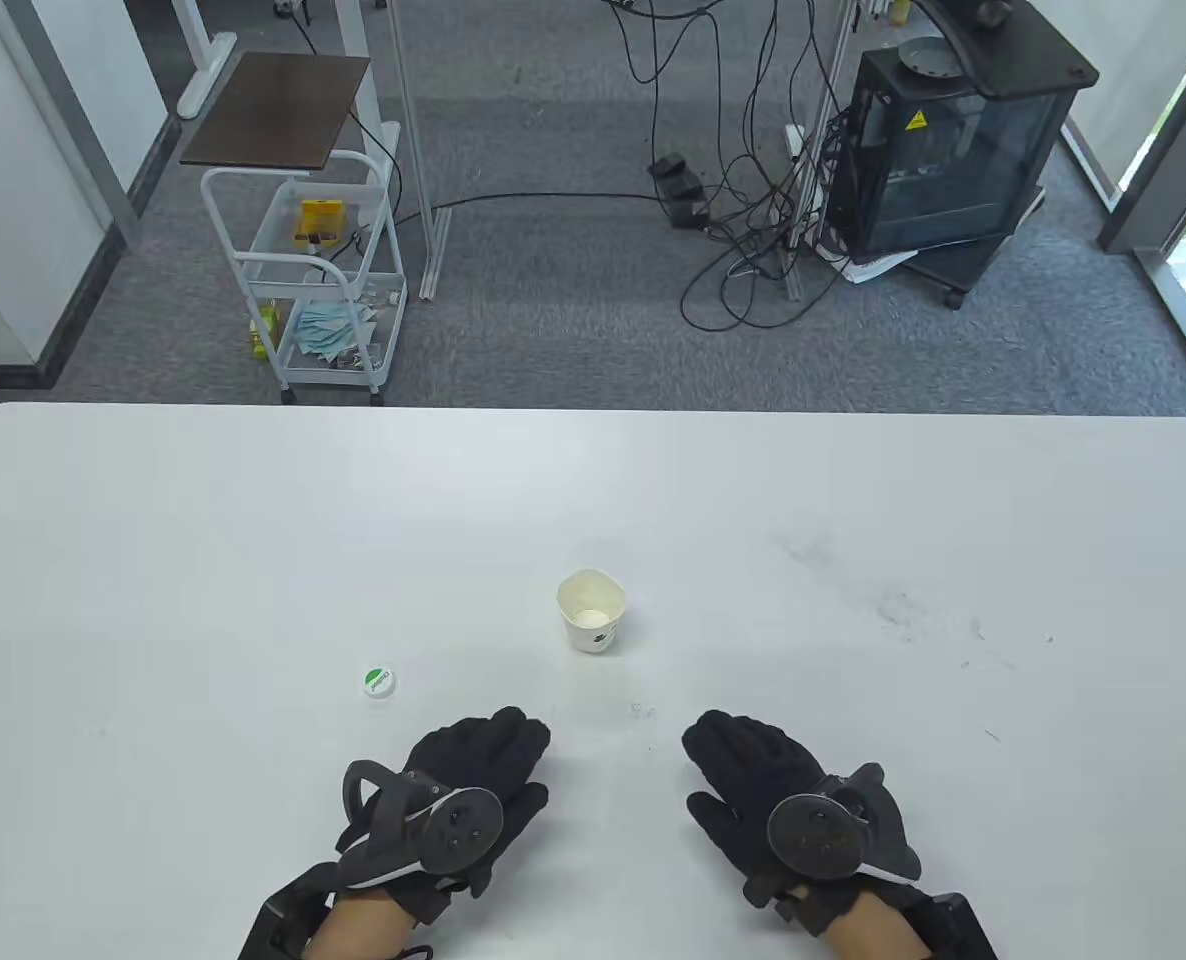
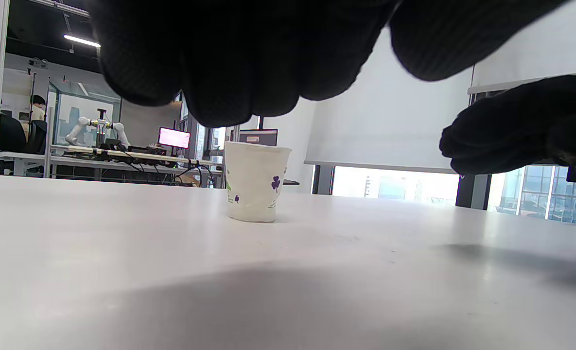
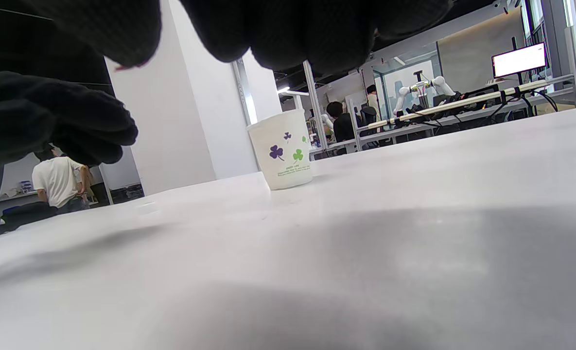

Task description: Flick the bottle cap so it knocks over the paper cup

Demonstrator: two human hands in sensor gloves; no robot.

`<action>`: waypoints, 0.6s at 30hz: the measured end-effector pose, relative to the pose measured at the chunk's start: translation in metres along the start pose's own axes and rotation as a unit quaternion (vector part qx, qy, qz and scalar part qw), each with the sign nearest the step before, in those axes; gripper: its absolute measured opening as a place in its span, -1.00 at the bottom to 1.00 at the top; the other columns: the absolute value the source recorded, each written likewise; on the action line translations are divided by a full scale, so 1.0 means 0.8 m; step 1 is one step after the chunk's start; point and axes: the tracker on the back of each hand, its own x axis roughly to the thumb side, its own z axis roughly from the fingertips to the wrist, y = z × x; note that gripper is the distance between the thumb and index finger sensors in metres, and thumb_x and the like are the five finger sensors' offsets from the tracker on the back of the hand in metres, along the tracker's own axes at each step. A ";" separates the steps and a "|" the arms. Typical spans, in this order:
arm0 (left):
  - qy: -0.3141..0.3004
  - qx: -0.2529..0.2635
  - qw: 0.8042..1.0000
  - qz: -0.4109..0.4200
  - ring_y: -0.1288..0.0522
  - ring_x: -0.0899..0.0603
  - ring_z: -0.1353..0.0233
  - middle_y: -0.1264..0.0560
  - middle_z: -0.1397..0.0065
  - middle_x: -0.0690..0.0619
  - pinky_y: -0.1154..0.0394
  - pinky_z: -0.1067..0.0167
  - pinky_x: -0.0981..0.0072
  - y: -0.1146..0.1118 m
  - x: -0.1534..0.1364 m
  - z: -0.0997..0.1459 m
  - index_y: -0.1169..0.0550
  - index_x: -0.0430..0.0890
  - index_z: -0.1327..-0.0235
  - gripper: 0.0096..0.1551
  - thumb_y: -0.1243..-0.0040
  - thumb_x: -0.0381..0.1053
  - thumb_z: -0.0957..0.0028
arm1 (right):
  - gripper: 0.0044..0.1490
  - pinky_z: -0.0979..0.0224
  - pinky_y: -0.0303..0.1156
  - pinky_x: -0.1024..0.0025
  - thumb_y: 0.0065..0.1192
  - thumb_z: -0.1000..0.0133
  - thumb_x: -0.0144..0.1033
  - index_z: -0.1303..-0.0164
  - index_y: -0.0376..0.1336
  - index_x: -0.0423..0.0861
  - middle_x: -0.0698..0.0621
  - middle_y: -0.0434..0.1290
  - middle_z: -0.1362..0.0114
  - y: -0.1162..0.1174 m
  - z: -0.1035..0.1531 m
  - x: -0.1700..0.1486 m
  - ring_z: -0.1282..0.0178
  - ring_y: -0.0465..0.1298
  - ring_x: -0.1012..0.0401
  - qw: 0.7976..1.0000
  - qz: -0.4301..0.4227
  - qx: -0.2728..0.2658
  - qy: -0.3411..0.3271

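Note:
A white paper cup [image 1: 591,611] with clover prints stands upright near the middle of the white table [image 1: 153,520]. It also shows upright in the left wrist view [image 2: 255,182] and the right wrist view [image 3: 282,149]. A white bottle cap with a green top [image 1: 379,683] lies flat to the cup's left. My left hand [image 1: 488,750] rests palm down on the table, just right of and nearer than the cap, holding nothing. My right hand [image 1: 728,750] rests palm down below and right of the cup, holding nothing. The cap shows faintly in the right wrist view [image 3: 147,208].
Dark scuff marks [image 1: 893,605] lie on the table to the right. Beyond the far edge are a white cart [image 1: 313,290], floor cables [image 1: 743,250] and a black cabinet [image 1: 953,150].

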 end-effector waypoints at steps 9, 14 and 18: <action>0.042 -0.009 0.999 -0.019 -0.53 -0.17 -0.43 -0.42 -0.59 0.01 -0.50 -0.33 -0.04 -0.001 -0.016 -0.003 -0.40 0.14 -0.46 -0.26 -0.06 0.39 -0.02 | -0.20 -0.50 0.22 -0.16 0.27 -0.16 0.02 -0.55 0.17 -0.09 -0.19 0.26 -0.59 0.006 0.000 -0.012 -0.52 0.33 -0.17 1.000 -0.004 0.018 0.024; 0.140 -0.046 0.986 -0.075 -0.45 -0.24 -0.50 -0.33 -0.64 -0.02 -0.46 -0.36 -0.06 -0.013 -0.064 -0.015 -0.34 0.16 -0.51 -0.24 -0.11 0.37 -0.02 | -0.21 -0.49 0.22 -0.16 0.27 -0.16 0.01 -0.55 0.17 -0.09 -0.19 0.26 -0.59 0.005 0.000 -0.013 -0.52 0.33 -0.18 0.999 -0.004 0.021 0.031; 0.204 -0.081 0.971 -0.092 -0.30 -0.33 -0.60 -0.21 -0.71 -0.06 -0.39 -0.41 -0.12 -0.024 -0.102 -0.021 -0.28 0.20 -0.55 -0.22 -0.12 0.34 -0.03 | -0.21 -0.50 0.22 -0.16 0.26 -0.17 0.01 -0.55 0.17 -0.09 -0.19 0.26 -0.59 0.005 -0.001 -0.014 -0.52 0.32 -0.17 0.999 -0.003 0.027 0.035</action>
